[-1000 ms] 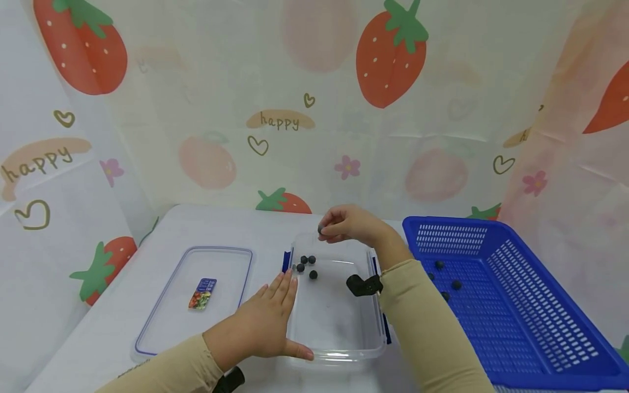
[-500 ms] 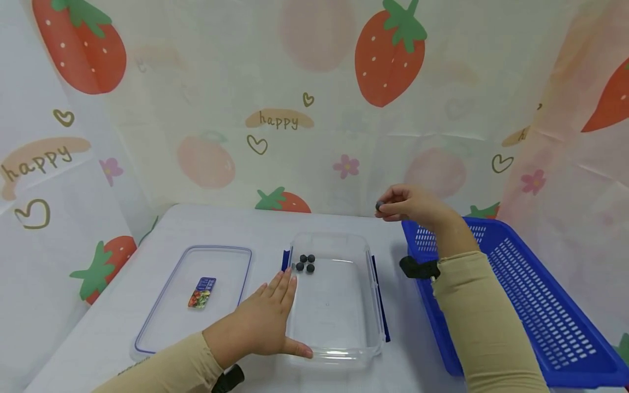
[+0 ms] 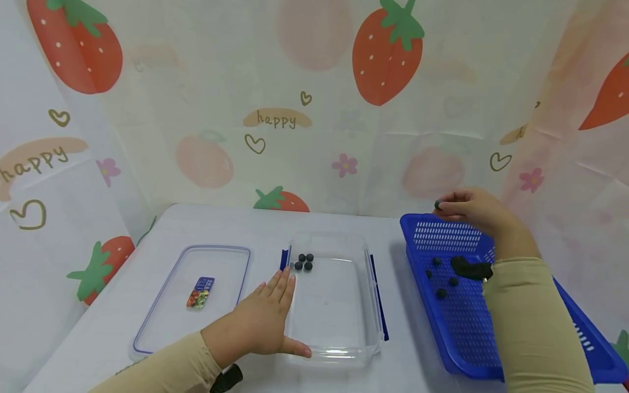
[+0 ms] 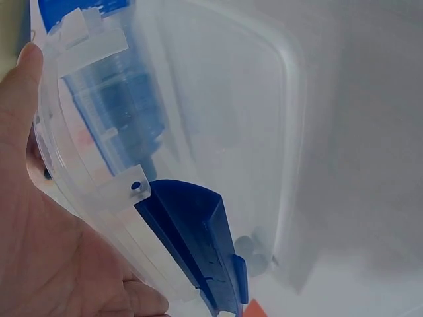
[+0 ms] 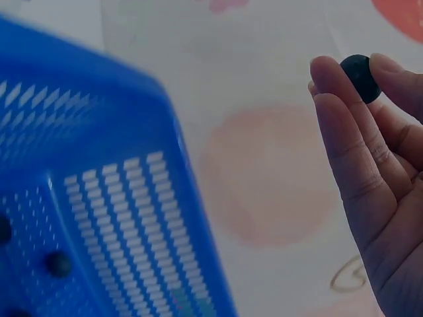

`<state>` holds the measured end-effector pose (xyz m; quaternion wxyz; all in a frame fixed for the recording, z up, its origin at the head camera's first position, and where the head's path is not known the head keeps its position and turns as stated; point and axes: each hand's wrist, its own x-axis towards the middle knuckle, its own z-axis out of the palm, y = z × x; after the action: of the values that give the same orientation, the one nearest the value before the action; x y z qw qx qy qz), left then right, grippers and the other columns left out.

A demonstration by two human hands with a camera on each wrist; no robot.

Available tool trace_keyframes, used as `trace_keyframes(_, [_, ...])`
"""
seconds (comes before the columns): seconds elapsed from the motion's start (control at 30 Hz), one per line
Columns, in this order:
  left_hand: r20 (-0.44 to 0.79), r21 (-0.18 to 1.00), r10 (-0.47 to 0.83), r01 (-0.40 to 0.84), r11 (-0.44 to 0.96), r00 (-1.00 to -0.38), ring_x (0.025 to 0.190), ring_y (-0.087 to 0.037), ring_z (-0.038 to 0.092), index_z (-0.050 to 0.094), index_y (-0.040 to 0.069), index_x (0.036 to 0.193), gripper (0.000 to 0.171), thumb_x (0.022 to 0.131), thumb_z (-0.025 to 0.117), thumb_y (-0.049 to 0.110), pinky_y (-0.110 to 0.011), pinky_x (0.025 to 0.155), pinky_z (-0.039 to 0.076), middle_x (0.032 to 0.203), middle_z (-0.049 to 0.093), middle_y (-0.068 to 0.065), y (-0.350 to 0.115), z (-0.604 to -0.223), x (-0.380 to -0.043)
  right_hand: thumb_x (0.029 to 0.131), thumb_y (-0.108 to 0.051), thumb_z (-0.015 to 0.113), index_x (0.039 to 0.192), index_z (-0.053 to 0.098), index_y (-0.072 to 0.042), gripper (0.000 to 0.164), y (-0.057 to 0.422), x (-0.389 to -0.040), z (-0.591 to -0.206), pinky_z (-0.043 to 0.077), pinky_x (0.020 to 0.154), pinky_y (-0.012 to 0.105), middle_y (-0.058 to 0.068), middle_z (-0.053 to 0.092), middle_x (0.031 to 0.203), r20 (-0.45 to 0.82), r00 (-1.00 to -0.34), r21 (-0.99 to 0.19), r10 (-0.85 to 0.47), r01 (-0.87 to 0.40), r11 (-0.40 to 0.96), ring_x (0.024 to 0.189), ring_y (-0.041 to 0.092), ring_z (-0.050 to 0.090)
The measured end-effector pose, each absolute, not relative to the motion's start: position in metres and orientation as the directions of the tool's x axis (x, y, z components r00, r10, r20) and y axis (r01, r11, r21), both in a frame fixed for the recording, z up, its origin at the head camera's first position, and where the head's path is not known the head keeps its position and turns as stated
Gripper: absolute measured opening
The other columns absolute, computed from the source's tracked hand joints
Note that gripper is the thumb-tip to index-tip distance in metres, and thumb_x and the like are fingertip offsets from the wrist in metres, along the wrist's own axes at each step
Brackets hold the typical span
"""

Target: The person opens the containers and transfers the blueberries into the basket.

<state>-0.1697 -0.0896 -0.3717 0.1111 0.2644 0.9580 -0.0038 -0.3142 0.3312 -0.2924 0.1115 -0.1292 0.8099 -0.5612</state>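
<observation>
The right sleeve (image 3: 535, 322) hides part of the blue basket (image 3: 457, 367). Print on the packet (image 3: 200, 293) is too small to read. In the left wrist view, dark balls (image 4: 244, 247) blur behind the container (image 4: 288, 125) wall — count unclear. The right hand (image 5: 383, 172) — cut off by its camera's edge — partly covers a pinched ball (image 5: 360, 76).

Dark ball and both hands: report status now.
Right hand pinching dark ball, raised near blue basket. Left hand against clear container. Four balls inside container. Nothing visibly in the way.

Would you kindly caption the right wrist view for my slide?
Right hand pinches a dark ball near a blue basket holding more.
</observation>
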Motion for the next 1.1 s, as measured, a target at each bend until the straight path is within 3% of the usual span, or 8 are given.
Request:
trace_keyframes(0.27, [-0.223, 0.051, 0.503, 0.505, 0.862, -0.835, 0.139, -0.033, 0.003, 0.014, 0.0, 0.145, 0.123, 0.061, 0.039, 0.087, -0.05, 0.107, 0.021, 0.151, 0.007, -0.019, -0.089, -0.373, -0.171, 0.093, -0.015, 0.053, 0.112, 0.051, 0.01, 0.032, 0.38, -0.303, -0.316, 0.049, 0.082, 0.022, -0.002, 0.065, 0.095, -0.077, -0.964, -0.916, -0.255, -0.033, 0.401, 0.092, 0.007, 0.063])
trace_keyframes(0.4, [-0.227, 0.051, 0.498, 0.5, 0.864, -0.837, 0.139, -0.033, 0.004, 0.014, 0.0, 0.145, 0.124, 0.061, 0.039, 0.087, -0.05, 0.107, 0.021, 0.151, 0.008, -0.019, -0.088, -0.372, -0.171, 0.094, -0.011, 0.052, 0.11, 0.055, 0.008, 0.026, 0.396, -0.299, -0.327, 0.049, 0.08, 0.02, -0.005, 0.065, 0.092, -0.101, -0.97, -0.924, -0.221, 0.009, 0.382, 0.09, 0.005, 0.063])
trace_keyframes(0.6, [-0.227, 0.052, 0.496, 0.498, 0.865, -0.838, 0.139, -0.033, 0.005, 0.014, 0.0, 0.145, 0.125, 0.059, 0.037, 0.088, -0.05, 0.107, 0.021, 0.151, 0.008, -0.019, -0.088, -0.371, -0.169, 0.093, -0.011, 0.053, 0.099, 0.059, -0.004, 0.011, 0.409, -0.293, -0.343, 0.049, 0.076, 0.017, -0.006, 0.064, 0.09, -0.166, -0.966, -0.936, -0.198, 0.09, 0.341, 0.088, 0.006, 0.064])
trace_keyframes(0.77, [-0.231, 0.054, 0.497, 0.499, 0.865, -0.837, 0.139, -0.033, 0.004, 0.014, 0.0, 0.145, 0.126, 0.059, 0.035, 0.089, -0.05, 0.107, 0.021, 0.151, 0.007, -0.019, -0.088, -0.37, -0.168, 0.094, -0.017, 0.053, 0.103, 0.059, -0.002, 0.019, 0.417, -0.289, -0.355, 0.049, 0.078, 0.018, -0.005, 0.065, 0.094, -0.248, -0.954, -0.891, -0.17, 0.156, 0.427, 0.09, 0.005, 0.063])
trace_keyframes(0.97, [-0.219, 0.068, 0.5, 0.498, 0.865, -0.838, 0.139, -0.033, 0.004, 0.014, -0.001, 0.145, 0.123, 0.062, 0.041, 0.086, -0.05, 0.107, 0.02, 0.151, 0.007, -0.019, -0.089, -0.369, -0.168, 0.095, -0.011, 0.05, 0.101, 0.061, -0.003, 0.015, 0.425, -0.287, -0.366, 0.05, 0.078, 0.019, -0.006, 0.065, 0.091, -0.29, -0.943, -0.893, -0.164, 0.205, 0.401, 0.088, 0.005, 0.063])
trace_keyframes(1.1, [-0.211, 0.062, 0.507, 0.506, 0.86, -0.836, 0.138, -0.034, 0.005, 0.014, -0.002, 0.145, 0.122, 0.063, 0.042, 0.085, -0.05, 0.107, 0.021, 0.151, 0.008, -0.02, -0.089, -0.369, -0.168, 0.095, -0.008, 0.047, 0.105, 0.057, 0.002, 0.017, 0.426, -0.286, -0.37, 0.05, 0.08, 0.023, -0.004, 0.064, 0.091, -0.293, -0.945, -0.891, -0.148, 0.213, 0.401, 0.085, 0.005, 0.063])
